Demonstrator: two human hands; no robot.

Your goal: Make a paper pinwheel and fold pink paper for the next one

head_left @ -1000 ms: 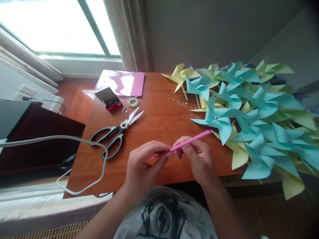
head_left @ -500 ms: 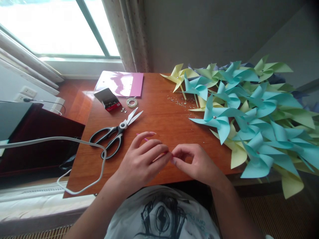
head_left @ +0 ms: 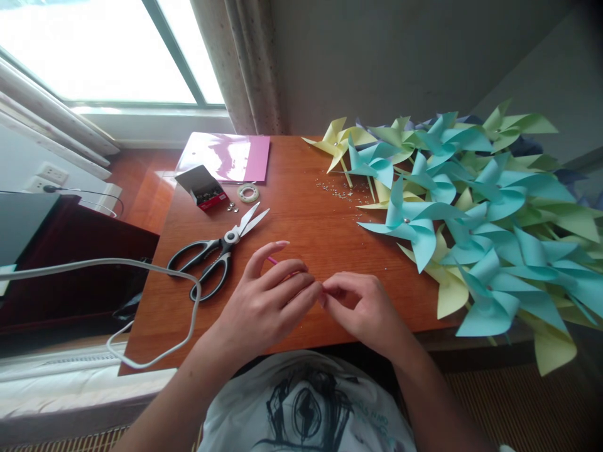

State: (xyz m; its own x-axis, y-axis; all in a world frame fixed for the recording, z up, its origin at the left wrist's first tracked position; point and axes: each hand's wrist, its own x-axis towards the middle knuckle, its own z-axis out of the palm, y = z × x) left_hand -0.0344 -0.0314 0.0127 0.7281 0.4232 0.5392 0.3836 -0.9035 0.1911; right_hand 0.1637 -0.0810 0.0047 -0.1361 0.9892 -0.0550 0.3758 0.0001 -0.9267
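Note:
My left hand (head_left: 273, 295) is curled over a thin pink stick (head_left: 272, 260), most of which its fingers hide. One end shows between the index finger and the others. My right hand (head_left: 360, 304) has thumb and forefinger pinched together against the left fingertips, where a bit of pink shows at the stick's other end. Both hands are above the front of the wooden table (head_left: 301, 232). To the left of my left hand lie scissors (head_left: 230, 238) with black and white handles, their blades slightly apart.
Paper pinwheels (head_left: 409, 220) in blue, yellow and green are heaped on the right. Silvery bits (head_left: 346, 191) are scattered beside them. Farther back lie a small red box (head_left: 210, 198), a tape roll (head_left: 248, 193) and pink sheets (head_left: 258, 160). A white cable (head_left: 194, 314) loops over the left edge.
My right thumb and forefinger have closed in, narrowing the gap between them. My left index finger has lifted slightly, showing more of the pink stick. The view has shifted a little.

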